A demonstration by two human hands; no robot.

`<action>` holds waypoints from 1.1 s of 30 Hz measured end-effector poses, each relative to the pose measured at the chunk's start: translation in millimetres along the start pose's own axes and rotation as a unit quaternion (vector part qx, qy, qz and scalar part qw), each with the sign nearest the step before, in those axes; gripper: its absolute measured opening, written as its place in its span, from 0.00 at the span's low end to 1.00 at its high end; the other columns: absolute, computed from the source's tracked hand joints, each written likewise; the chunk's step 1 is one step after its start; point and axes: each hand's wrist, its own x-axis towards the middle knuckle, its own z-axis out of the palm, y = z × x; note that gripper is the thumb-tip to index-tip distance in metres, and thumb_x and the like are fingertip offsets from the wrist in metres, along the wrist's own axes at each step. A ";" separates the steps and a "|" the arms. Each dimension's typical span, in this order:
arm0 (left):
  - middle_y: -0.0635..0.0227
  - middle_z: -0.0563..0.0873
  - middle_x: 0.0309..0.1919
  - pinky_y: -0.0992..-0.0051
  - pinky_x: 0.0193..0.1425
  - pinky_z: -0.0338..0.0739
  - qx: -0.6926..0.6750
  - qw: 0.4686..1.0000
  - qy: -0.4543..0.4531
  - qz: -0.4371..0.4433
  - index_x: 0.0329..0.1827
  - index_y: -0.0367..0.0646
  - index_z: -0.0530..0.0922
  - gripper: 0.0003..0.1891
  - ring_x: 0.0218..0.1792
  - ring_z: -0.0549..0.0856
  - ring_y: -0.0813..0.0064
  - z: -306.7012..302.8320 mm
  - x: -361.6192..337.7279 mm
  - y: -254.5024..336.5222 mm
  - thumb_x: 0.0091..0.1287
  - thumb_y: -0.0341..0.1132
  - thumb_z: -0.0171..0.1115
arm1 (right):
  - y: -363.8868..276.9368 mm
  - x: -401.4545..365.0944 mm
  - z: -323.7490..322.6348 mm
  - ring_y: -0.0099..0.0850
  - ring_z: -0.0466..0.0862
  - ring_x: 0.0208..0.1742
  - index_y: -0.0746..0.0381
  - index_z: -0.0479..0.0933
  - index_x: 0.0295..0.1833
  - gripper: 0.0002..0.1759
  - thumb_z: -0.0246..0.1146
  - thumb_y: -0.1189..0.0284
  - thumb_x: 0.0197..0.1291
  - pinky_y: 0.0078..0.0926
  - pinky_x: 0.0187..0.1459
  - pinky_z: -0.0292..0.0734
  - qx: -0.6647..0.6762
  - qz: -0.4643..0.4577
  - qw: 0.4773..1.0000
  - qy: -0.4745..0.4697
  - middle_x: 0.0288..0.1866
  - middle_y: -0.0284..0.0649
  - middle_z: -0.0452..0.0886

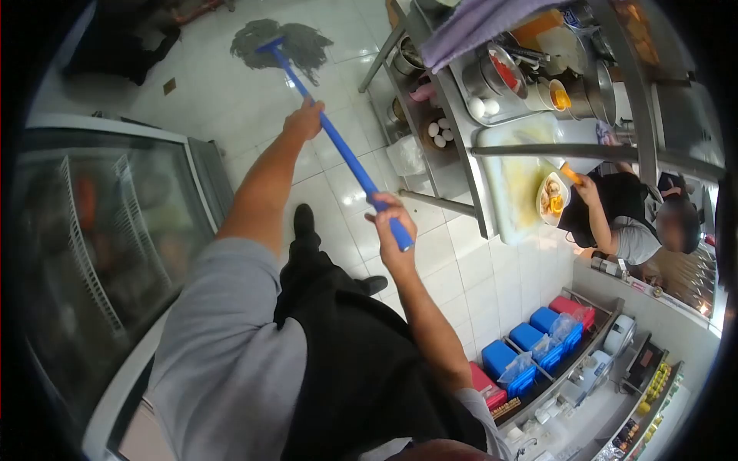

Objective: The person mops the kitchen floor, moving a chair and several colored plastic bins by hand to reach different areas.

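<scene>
A blue mop handle (347,154) runs slantwise from the centre of the view up to a grey mop head (307,50), whose strands lie spread on the white tiled floor. My left hand (305,120) is wrapped round the handle's upper part, with that arm stretched forward. Nearer my body, my right hand (396,224) grips the same handle close to its end, which sticks out just past the fingers. Both of my shoes, dark in colour, stand on the tiles below the handle.
A glass-door fridge (108,223) stands left. On the right, a metal table (480,196) holds a cutting board (511,184) and pans; eggs sit on its lower shelf. Another person (615,215) holds a bowl there. Blue and red bins (526,336) line the lower right.
</scene>
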 end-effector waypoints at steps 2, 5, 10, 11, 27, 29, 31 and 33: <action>0.56 0.57 0.87 0.49 0.73 0.77 -0.016 1.000 -0.021 -0.004 0.70 0.63 0.72 0.23 0.72 0.79 0.46 19.7 -38.5 3.7 0.73 0.41 0.65 | -11.9 -42.3 -22.0 0.37 0.82 0.64 0.63 0.77 0.44 0.04 0.64 0.77 0.76 0.40 0.63 0.82 0.024 0.018 0.999 0.027 0.66 0.50 0.81; 0.56 0.57 0.87 0.44 0.76 0.74 -0.029 0.999 -0.042 0.012 0.73 0.63 0.70 0.25 0.77 0.73 0.44 70.0 -98.1 24.8 0.73 0.38 0.63 | -35.1 -113.6 -89.1 0.45 0.80 0.69 0.63 0.76 0.44 0.10 0.61 0.69 0.80 0.52 0.64 0.85 0.020 0.021 0.999 0.033 0.66 0.54 0.80; 0.53 0.63 0.84 0.32 0.76 0.68 0.014 0.994 -0.085 0.059 0.74 0.60 0.73 0.27 0.82 0.63 0.42 168.9 -187.3 122.1 0.71 0.42 0.64 | -132.6 -256.2 -233.7 0.54 0.82 0.66 0.60 0.77 0.43 0.21 0.60 0.53 0.80 0.56 0.58 0.88 -0.063 0.003 0.996 0.063 0.56 0.57 0.84; 0.52 0.67 0.81 0.30 0.74 0.68 0.017 0.990 -0.087 0.110 0.73 0.58 0.76 0.27 0.81 0.65 0.42 200.3 -198.1 145.2 0.70 0.43 0.65 | -156.6 -282.5 -262.1 0.57 0.82 0.65 0.58 0.74 0.39 0.27 0.54 0.45 0.81 0.57 0.56 0.89 -0.066 -0.036 0.995 0.072 0.53 0.57 0.85; 0.54 0.92 0.35 0.49 0.49 0.85 -0.123 0.830 -0.321 0.438 0.37 0.48 0.89 0.18 0.43 0.91 0.49 252.9 -459.1 377.1 0.65 0.54 0.69 | -380.9 -477.8 -371.2 0.38 0.75 0.39 0.57 0.64 0.36 0.29 0.57 0.43 0.77 0.51 0.26 0.95 0.081 -0.110 0.962 0.235 0.26 0.38 0.64; 0.56 0.91 0.34 0.50 0.47 0.85 -0.109 0.863 -0.282 0.405 0.35 0.50 0.89 0.15 0.41 0.91 0.49 244.3 -429.9 334.7 0.66 0.51 0.67 | -347.4 -453.9 -358.3 0.37 0.74 0.38 0.57 0.64 0.36 0.28 0.59 0.45 0.77 0.51 0.29 0.96 0.105 -0.114 0.963 0.221 0.26 0.37 0.64; 0.53 0.92 0.36 0.50 0.48 0.86 -0.079 0.903 -0.240 0.348 0.38 0.47 0.90 0.11 0.42 0.91 0.47 223.8 -384.6 283.3 0.57 0.41 0.70 | -308.4 -400.0 -335.9 0.35 0.72 0.37 0.57 0.62 0.34 0.28 0.60 0.46 0.77 0.49 0.33 0.97 0.156 -0.133 0.968 0.144 0.27 0.37 0.64; 0.54 0.91 0.34 0.49 0.48 0.85 -0.090 0.934 -0.153 0.311 0.34 0.47 0.89 0.08 0.42 0.91 0.48 195.6 -330.6 217.1 0.53 0.38 0.71 | -287.4 -337.1 -287.4 0.35 0.72 0.38 0.56 0.64 0.33 0.26 0.61 0.49 0.78 0.48 0.33 0.96 0.159 -0.126 0.973 0.115 0.27 0.37 0.64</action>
